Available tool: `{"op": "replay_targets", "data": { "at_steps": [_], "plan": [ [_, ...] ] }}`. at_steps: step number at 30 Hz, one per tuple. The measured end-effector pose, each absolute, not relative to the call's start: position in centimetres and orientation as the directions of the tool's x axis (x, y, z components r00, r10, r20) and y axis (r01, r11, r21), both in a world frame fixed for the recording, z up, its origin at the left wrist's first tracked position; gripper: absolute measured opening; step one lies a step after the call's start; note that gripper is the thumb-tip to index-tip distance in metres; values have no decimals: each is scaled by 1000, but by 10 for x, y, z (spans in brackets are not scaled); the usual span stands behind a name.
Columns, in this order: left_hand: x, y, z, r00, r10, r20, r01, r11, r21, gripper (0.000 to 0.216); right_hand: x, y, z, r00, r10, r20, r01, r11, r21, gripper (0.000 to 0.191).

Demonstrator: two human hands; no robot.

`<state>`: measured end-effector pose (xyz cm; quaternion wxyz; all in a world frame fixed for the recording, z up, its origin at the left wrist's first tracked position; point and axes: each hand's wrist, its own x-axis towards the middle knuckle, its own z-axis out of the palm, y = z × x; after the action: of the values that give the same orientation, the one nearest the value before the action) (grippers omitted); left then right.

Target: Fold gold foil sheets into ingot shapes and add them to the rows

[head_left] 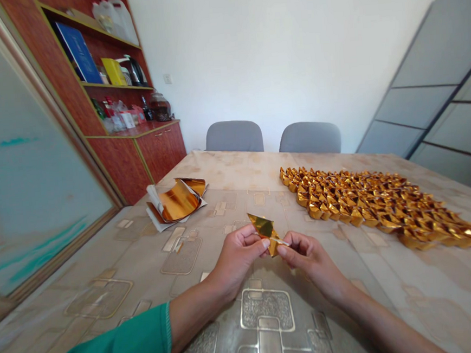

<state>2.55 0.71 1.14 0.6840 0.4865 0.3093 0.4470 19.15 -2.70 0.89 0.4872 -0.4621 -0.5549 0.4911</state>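
Between my two hands, above the middle of the table, is a partly folded piece of gold foil paper point(263, 226) with a pointed upper corner and a pale edge on its right. My left hand point(239, 255) pinches its lower left part between thumb and fingers. From the other side, my right hand point(302, 250) grips the right edge, thumb against fingers. Some of the fingertips are hidden behind the foil. Farther left lies a loose stack of gold foil sheets point(179, 201) with white backs, curled upward.
Rows of folded gold foil pieces point(355, 197) cover the table's right side. The table point(145, 270) has a patterned cover. Two grey chairs point(233, 137) stand at its far edge. A red-brown cabinet point(116, 164) with bottles and a kettle is at the back left.
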Motion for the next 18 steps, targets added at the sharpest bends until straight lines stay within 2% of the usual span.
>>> {"op": "replay_targets", "data": {
  "at_steps": [4, 14, 18],
  "plan": [
    [23, 9, 12, 380, 925, 2, -309, 125, 943, 16, 192, -26, 12, -150, 987, 58, 39, 64, -997, 39],
    [20, 17, 8, 369, 929, -1, -336, 134, 932, 23, 185, -18, 18, -84, 990, 112, 37, 115, -993, 36],
    [16, 22, 11, 350, 937, 16, -355, 117, 928, 24, 180, -14, 17, -149, 989, 26, 18, 29, -999, 32]
  ]
}}
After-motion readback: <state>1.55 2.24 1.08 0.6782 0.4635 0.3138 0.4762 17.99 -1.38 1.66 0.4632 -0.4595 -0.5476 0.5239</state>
